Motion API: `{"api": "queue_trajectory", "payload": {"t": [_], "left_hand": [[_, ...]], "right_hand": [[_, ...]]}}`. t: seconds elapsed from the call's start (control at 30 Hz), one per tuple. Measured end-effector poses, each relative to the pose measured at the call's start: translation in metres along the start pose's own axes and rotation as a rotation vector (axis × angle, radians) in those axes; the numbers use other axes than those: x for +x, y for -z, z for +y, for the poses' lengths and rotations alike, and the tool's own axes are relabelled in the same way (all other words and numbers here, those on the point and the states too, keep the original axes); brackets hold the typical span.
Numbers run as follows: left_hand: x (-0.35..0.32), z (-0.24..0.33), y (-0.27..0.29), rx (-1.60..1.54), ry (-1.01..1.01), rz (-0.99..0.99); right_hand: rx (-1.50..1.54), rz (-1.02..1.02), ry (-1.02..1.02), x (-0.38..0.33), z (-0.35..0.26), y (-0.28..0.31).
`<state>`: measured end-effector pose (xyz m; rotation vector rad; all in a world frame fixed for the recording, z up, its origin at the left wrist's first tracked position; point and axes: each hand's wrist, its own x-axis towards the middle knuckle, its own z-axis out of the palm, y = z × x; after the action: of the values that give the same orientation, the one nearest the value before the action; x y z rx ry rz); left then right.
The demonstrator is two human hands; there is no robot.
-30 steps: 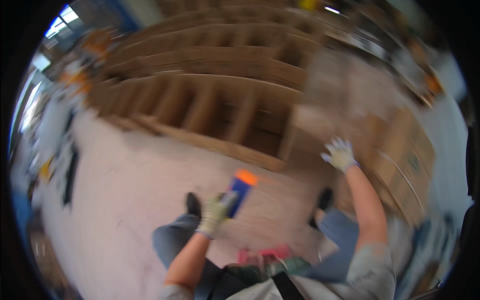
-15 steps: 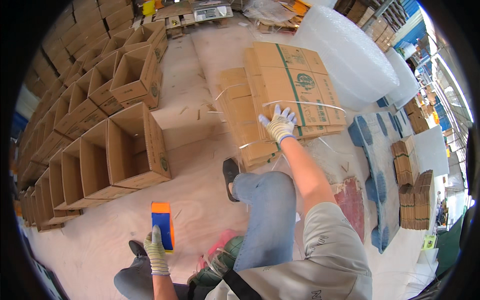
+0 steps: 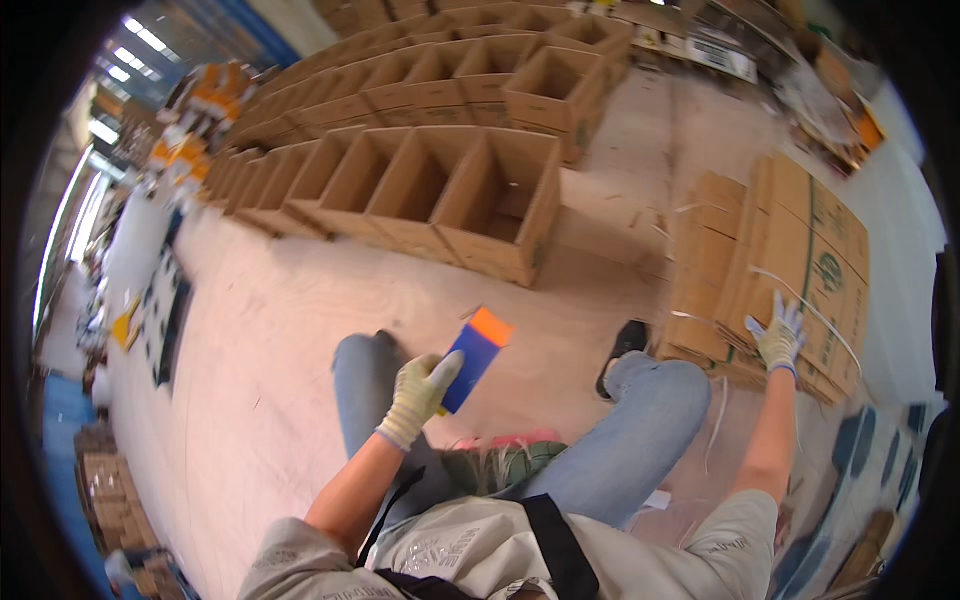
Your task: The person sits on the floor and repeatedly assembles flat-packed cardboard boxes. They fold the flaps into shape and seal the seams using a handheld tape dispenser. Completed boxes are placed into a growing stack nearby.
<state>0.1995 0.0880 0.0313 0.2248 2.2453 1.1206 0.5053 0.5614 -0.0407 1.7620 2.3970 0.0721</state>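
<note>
My left hand, in a striped knit glove, grips a blue and orange oblong object; its exact kind does not show. It is held in front of my knees, orange end pointing away. To the right, my gloved right hand lies with spread fingers on a stack of flattened cardboard boxes. A white strap crosses that stack just by the fingers. Another bundle of flat cardboard leans along its left side.
Rows of opened cardboard boxes stand ahead on the pale floor. Blue-and-white pallets lie at the lower right and far left. A clear-wrapped bulky roll borders the right. Beneath me is a green and pink bundle.
The view has swung left, bringing the left side of the room in. My left hand has raised and tilted the blue and orange object; my right hand stays on the flattened boxes.
</note>
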Motion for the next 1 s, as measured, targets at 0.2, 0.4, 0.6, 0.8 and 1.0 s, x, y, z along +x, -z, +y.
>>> {"api": "queue_trajectory", "payload": {"t": [0.2,0.4,0.6,0.8,1.0], "left_hand": [[-0.033,0.014,-0.013,-0.040,-0.175,0.028],[-0.027,-0.007,-0.040,-0.052,-0.202,-0.078],[-0.002,-0.007,-0.062,-0.177,-0.160,-0.141],[0.022,-0.016,-0.060,-0.220,-0.121,-0.192],[0.014,-0.006,-0.054,-0.317,-0.110,-0.142]], "right_hand": [[-0.025,0.132,0.126,0.024,0.013,-0.010],[0.055,0.236,0.169,0.041,-0.052,-0.021],[0.100,0.308,-0.008,0.049,-0.060,-0.028],[0.134,0.194,-0.024,0.047,-0.060,-0.045],[0.087,0.399,0.024,0.006,-0.018,-0.067]]}}
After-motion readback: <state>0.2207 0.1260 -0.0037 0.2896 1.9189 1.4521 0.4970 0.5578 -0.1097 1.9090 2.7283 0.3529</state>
